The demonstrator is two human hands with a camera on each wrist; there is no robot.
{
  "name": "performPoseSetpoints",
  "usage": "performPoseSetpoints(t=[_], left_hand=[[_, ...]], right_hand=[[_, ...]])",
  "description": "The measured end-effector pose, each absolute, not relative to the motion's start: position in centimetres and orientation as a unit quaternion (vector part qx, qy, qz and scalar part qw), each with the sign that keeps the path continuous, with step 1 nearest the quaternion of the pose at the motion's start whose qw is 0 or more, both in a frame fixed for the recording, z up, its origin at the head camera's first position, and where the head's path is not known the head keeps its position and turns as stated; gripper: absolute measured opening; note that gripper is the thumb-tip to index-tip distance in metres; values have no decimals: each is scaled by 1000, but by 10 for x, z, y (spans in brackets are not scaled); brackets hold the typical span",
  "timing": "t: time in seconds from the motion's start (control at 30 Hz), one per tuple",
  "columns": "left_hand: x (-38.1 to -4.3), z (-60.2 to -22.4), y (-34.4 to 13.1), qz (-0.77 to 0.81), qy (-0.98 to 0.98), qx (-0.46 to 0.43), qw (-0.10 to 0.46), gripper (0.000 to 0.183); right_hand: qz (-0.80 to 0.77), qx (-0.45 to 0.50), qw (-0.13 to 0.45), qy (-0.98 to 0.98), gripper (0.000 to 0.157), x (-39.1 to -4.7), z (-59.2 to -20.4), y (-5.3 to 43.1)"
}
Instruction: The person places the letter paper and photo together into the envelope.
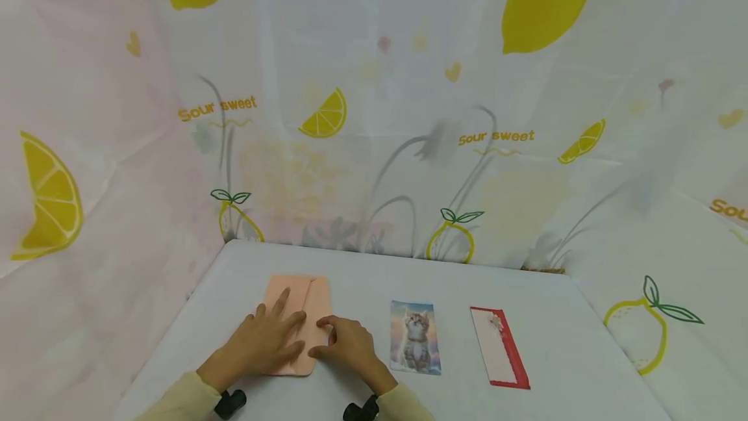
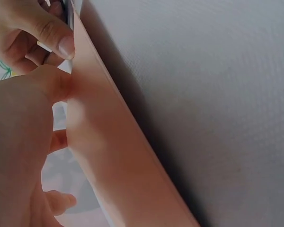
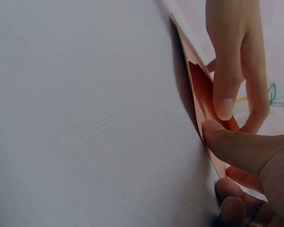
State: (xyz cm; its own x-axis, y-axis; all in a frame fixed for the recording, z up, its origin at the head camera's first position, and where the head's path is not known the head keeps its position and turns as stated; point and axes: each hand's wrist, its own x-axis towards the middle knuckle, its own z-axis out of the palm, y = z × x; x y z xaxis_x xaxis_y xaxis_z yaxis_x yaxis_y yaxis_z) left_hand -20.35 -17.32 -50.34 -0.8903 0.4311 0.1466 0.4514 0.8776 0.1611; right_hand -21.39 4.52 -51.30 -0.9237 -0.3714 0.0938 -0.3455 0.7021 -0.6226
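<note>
Two pale sleeves (image 1: 181, 398) show at the bottom edge of my head view, each with a black wrist unit (image 1: 230, 403) by the cuff. Left hand (image 1: 265, 341), lower left of centre: I record the fingers as spread, resting across the peach envelope (image 1: 319, 294). Right hand (image 1: 352, 345), bottom centre: thumb and forefinger pinch the envelope's right-hand edge; in the right wrist view I see the thumb on the near face and the other fingers curled at lower right. Envelope position: lying on the table (image 1: 461, 284), lower left of centre, long sides running up the frame, a fold line down its face. On my right wrist feed a gap shows between layers of its paper, deeper orange inside, right of centre; I cannot tell how far in it reaches. On the left wrist feed the envelope slants as a peach band from upper left to bottom centre, a shadow alongside.

Apart from both hands: a kitten card (image 1: 416, 340), lower right of centre, blue and pink behind the animal. Further right, a red-and-white card (image 1: 497, 351), tilted in frame, small flower-like ornament near its top. Beyond the table's back edge, a backdrop (image 1: 374, 174) fills the upper frame: lemons, lemon slices, hearts, "Sour sweet" lettering.
</note>
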Motion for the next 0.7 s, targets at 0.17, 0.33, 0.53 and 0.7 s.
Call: performPoseSetpoints(t=[0.17, 0.33, 0.53, 0.7], left_hand=[[-205, -505, -171, -100, -970, -218, 39, 52], [-204, -503, -169, -111, -970, -212, 38, 41], [-203, -502, -169, -122, -970, -210, 33, 36], [-204, -504, -170, -131, -970, -202, 28, 47]], right_hand=[[-334, -197, 17, 922, 50, -213, -513, 46], [-332, -206, 15, 920, 50, -214, -514, 46], [-326, -208, 10, 922, 50, -216, -515, 46], [-325, -201, 18, 924, 52, -216, -515, 46]])
